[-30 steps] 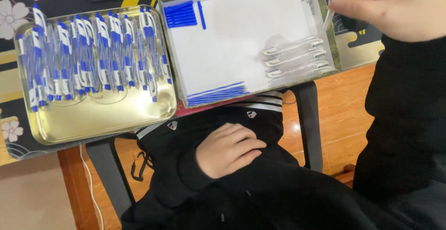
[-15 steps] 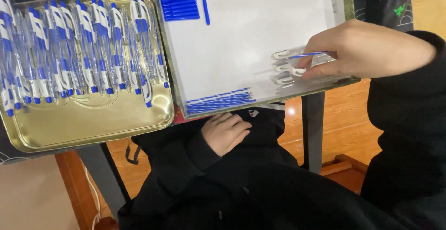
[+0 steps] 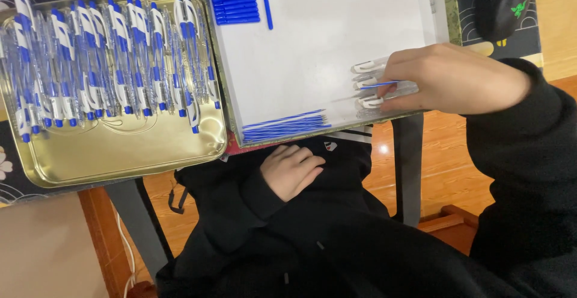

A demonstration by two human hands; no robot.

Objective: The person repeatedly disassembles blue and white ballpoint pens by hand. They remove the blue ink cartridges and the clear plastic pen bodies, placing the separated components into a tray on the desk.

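Note:
My right hand (image 3: pixel 451 81) reaches into the white-lined box (image 3: pixel 312 51) at its near right corner, where its fingers pinch a thin blue refill (image 3: pixel 378 84) over a few clear pen barrels (image 3: pixel 368 83). My left hand (image 3: pixel 291 168) rests in my lap below the table edge, fingers loosely curled, holding nothing. A bundle of blue refills (image 3: pixel 285 125) lies along the box's near edge. Blue caps (image 3: pixel 235 8) sit in its far left corner.
A gold metal tray (image 3: pixel 120 147) on the left holds several assembled blue and white pens (image 3: pixel 108 57) in a row. A black computer mouse (image 3: pixel 502 0) lies at the far right. Table legs and a wooden floor show below.
My right hand came down from above the box's far right corner into its near right corner by the clear barrels. The left hand stayed in my lap.

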